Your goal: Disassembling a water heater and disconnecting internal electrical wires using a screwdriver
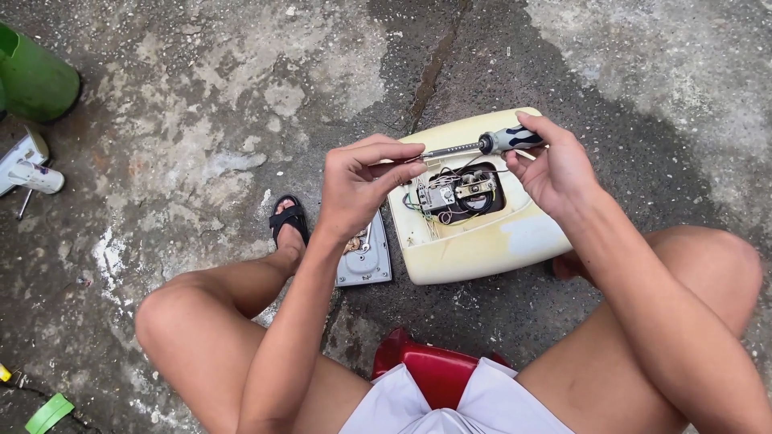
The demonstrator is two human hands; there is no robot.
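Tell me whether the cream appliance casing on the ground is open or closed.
Open. The cream casing has an uncovered opening exposing wires and parts, and a grey cover plate lies apart beside it.

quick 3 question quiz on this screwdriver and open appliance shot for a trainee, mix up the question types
1. True or false: the right hand holds the screwdriver by its handle.
2. Where does the left hand grip? A) the green container B) the tip end of the screwdriver shaft C) the grey cover plate
3. Fill in: wires show through an opening in the cream appliance casing, which lies on the ____ ground.

Key
1. True.
2. B; the fingers pinch the shaft's tip end above the casing.
3. Concrete.
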